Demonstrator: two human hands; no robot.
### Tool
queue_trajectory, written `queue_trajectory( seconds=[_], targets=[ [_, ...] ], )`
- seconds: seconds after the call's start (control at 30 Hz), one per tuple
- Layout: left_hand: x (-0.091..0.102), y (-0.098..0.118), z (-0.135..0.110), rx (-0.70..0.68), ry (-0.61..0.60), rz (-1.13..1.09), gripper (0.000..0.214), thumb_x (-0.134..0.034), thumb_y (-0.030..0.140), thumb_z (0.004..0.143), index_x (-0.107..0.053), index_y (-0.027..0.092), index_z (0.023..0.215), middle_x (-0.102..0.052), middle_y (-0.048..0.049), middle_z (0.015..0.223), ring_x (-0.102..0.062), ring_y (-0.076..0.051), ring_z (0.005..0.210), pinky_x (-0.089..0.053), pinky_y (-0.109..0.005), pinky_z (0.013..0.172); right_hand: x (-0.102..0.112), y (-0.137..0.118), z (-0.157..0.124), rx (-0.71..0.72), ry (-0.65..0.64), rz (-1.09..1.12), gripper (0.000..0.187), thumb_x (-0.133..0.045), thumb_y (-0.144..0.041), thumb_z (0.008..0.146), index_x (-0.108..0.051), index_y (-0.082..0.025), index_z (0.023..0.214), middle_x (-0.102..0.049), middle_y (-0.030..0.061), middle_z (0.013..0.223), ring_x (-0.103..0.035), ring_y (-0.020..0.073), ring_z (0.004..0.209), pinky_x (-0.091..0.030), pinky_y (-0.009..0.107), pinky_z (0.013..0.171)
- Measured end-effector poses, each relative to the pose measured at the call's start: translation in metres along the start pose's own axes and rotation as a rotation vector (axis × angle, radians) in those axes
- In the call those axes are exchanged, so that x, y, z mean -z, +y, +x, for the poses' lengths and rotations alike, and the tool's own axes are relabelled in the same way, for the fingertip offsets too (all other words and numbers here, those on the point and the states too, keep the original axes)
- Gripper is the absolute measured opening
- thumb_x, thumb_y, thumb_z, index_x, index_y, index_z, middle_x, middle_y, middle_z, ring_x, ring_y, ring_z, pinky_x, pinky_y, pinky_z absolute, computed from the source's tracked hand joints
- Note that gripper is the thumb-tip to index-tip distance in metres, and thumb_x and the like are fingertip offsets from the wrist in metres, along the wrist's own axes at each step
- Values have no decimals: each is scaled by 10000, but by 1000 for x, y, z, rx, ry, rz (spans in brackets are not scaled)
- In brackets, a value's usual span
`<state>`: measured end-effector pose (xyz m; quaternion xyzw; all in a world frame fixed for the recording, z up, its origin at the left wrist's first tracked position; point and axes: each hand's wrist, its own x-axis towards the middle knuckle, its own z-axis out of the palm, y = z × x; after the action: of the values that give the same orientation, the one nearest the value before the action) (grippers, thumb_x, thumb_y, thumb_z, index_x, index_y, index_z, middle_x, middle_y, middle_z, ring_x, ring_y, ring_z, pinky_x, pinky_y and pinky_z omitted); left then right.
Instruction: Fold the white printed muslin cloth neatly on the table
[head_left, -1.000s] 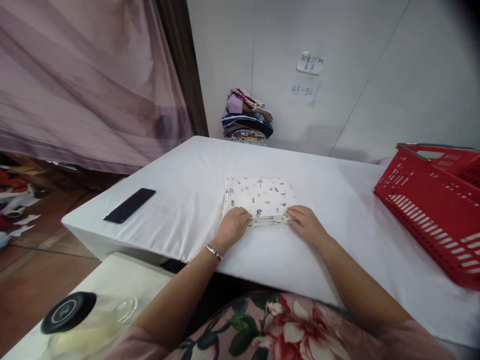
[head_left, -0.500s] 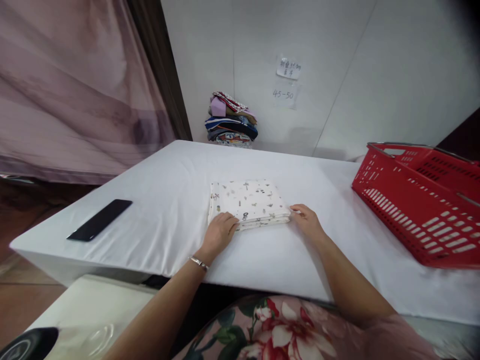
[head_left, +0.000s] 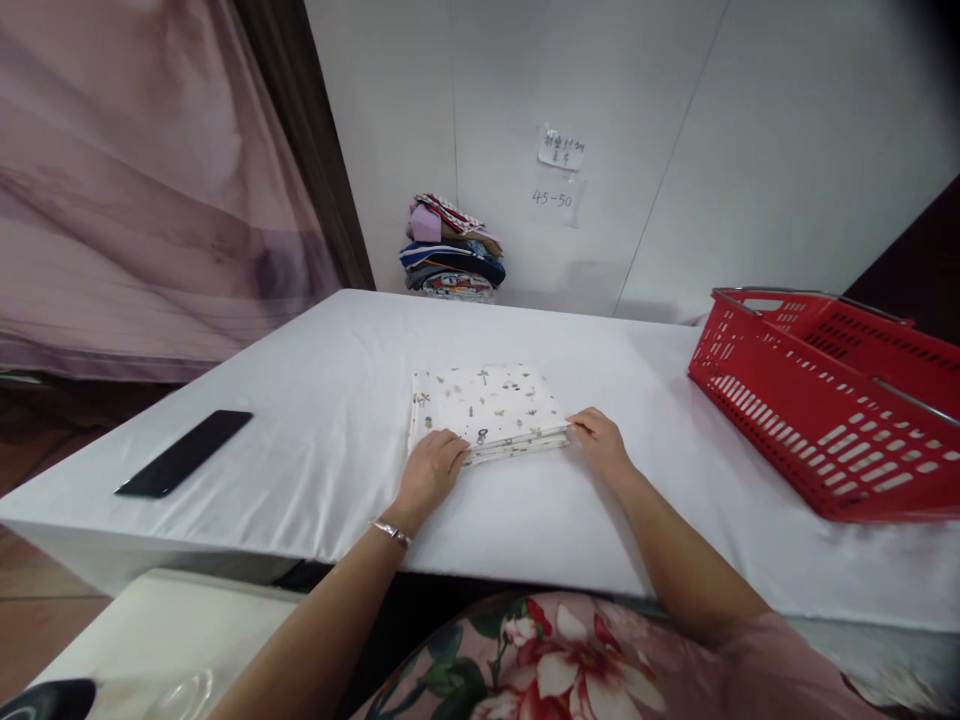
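Observation:
A white folded cloth with small scattered prints lies flat in the middle of the table, its layers showing along the near edge. At its near left corner, my left hand is closed on the edge, with the fingers curled over the top; a silver bracelet is on that wrist. My right hand pinches the near right corner between thumb and fingers. The thumb of the left hand is partly hidden, and the cloth's underside cannot be seen.
The table has a white cover. A black flat phone-like slab lies at left, a red plastic basket stands at right. Several folded fabrics are stacked behind the far edge, near a wall paper sign. A pink curtain hangs at left.
The view has shifted slightly, so everything sits a little further left. Both hands stay at the cloth's near corners; the top layer's near right edge looks slightly lifted by my right hand.

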<state>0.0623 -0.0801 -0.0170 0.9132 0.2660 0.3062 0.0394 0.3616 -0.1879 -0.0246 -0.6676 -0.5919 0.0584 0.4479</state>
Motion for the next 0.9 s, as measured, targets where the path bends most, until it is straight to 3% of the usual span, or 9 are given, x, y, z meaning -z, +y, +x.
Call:
queue_trajectory(
  seconds=[0.23, 0.43, 0.67, 0.9],
  targets=[
    [3, 3, -1, 16, 5, 21, 199, -441, 253, 891, -619, 187, 833, -592, -55, 815, -519, -182, 797, -425, -339, 732, 1, 1, -1, -45, -110, -126, 178, -493, -229, 789, -669, -223, 811, -604, 25, 824, -577, 175, 780, -463, 324, 712],
    [9, 9, 2, 85, -28, -26, 188, -472, 283, 883, -619, 176, 836, -588, -48, 826, -518, -170, 803, -420, -322, 740, -5, -13, 3, 88, -77, -138, 206, -506, -180, 770, -668, -217, 891, -604, 63, 1090, -535, 220, 1043, -446, 389, 885],
    [5, 12, 10, 108, -50, 9, 175, -478, 258, 881, -641, 195, 870, -599, -40, 828, -508, -165, 772, -401, -307, 699, -21, -31, 12, 225, -180, -155, 204, -480, -197, 841, -677, -227, 883, -643, 45, 950, -556, 199, 903, -453, 374, 822],
    [3, 14, 9, 117, -40, 5, 248, -408, 260, 912, -629, 173, 839, -589, -50, 824, -506, -162, 792, -400, -313, 729, -23, -28, 6, 277, -107, -165, 228, -422, -191, 868, -643, -201, 816, -622, 68, 883, -541, 209, 847, -439, 382, 787]
  ],
)
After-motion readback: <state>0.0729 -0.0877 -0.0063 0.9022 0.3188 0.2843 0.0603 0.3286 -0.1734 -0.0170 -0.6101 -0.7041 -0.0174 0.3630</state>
